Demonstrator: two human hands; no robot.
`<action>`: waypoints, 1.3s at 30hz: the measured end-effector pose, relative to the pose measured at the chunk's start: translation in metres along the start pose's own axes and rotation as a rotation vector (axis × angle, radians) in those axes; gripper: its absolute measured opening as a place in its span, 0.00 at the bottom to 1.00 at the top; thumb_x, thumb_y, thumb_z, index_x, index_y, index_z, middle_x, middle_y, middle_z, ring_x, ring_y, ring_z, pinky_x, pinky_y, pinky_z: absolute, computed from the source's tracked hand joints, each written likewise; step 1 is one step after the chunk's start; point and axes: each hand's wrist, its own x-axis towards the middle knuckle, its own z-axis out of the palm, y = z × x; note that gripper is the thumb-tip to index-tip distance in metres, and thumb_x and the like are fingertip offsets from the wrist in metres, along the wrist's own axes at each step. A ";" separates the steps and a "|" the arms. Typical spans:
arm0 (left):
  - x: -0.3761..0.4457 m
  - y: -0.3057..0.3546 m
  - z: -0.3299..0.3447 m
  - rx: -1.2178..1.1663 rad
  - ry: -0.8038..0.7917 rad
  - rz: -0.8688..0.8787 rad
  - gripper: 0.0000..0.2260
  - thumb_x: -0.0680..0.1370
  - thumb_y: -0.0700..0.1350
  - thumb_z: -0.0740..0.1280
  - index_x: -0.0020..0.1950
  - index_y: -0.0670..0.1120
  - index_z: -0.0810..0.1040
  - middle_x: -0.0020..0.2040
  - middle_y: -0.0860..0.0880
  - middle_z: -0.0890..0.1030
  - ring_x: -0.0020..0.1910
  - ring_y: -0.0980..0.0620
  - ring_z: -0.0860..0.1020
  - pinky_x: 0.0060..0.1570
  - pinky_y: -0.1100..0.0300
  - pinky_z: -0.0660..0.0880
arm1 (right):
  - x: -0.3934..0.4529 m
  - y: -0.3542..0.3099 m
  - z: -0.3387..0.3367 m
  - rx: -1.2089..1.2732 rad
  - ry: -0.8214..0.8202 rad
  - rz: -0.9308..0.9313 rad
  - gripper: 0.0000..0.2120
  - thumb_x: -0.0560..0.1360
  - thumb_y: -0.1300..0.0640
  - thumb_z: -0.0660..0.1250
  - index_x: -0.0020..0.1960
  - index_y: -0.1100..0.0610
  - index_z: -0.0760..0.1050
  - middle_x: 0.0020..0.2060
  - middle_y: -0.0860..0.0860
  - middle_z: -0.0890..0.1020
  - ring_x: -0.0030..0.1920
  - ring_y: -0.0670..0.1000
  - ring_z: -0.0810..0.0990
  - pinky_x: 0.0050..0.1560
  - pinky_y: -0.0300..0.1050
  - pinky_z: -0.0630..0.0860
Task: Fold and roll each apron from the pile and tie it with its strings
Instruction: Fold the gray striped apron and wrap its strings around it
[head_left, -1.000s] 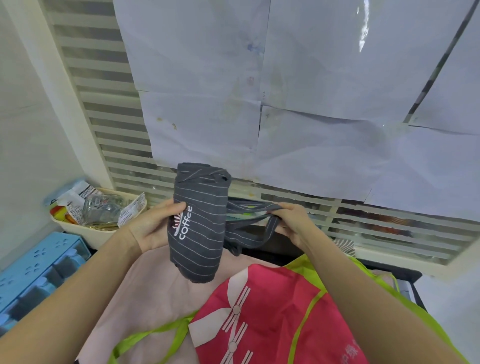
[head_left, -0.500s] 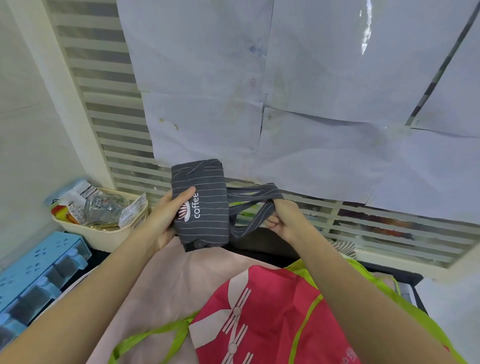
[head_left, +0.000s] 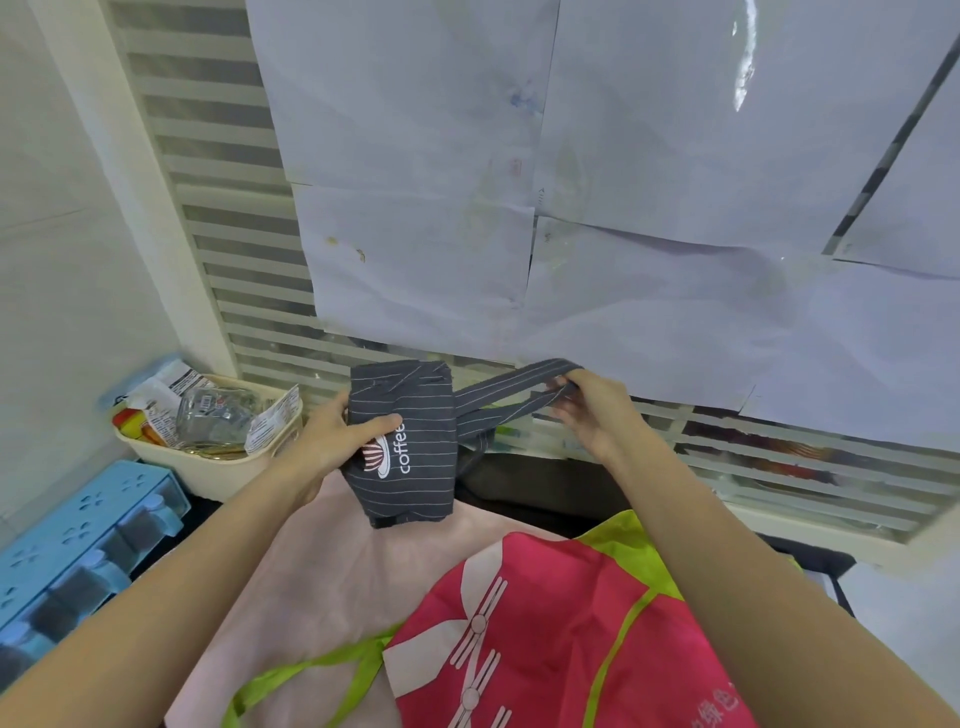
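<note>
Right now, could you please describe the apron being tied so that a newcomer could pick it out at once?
Start at the slatted window covered with white paper sheets; just below it, two hands hold a rolled bundle in the air above the pile. That bundle is the grey apron: the only dark one, with thin white pinstripes and a white "coffee" logo, unlike the flat pink apron and red apron beneath.
</note>
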 end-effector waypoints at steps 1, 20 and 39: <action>0.000 0.000 0.002 0.007 0.010 0.002 0.15 0.73 0.43 0.72 0.57 0.48 0.72 0.48 0.50 0.80 0.43 0.53 0.79 0.39 0.61 0.74 | -0.003 -0.001 0.003 0.104 -0.075 0.021 0.13 0.78 0.66 0.58 0.35 0.60 0.70 0.28 0.53 0.74 0.35 0.53 0.75 0.56 0.51 0.76; 0.001 -0.017 0.042 0.006 0.653 0.015 0.17 0.72 0.46 0.72 0.55 0.37 0.77 0.52 0.41 0.81 0.53 0.41 0.78 0.51 0.54 0.72 | -0.076 0.013 0.056 -0.311 -0.482 -0.086 0.09 0.77 0.64 0.61 0.38 0.58 0.69 0.27 0.53 0.77 0.26 0.49 0.72 0.39 0.41 0.73; 0.002 -0.026 0.053 -0.388 0.473 -0.105 0.09 0.70 0.43 0.75 0.46 0.44 0.78 0.41 0.48 0.80 0.40 0.49 0.80 0.47 0.51 0.79 | -0.057 0.036 0.034 -0.481 -0.356 -0.400 0.07 0.78 0.58 0.64 0.45 0.57 0.80 0.44 0.48 0.81 0.44 0.42 0.78 0.42 0.29 0.73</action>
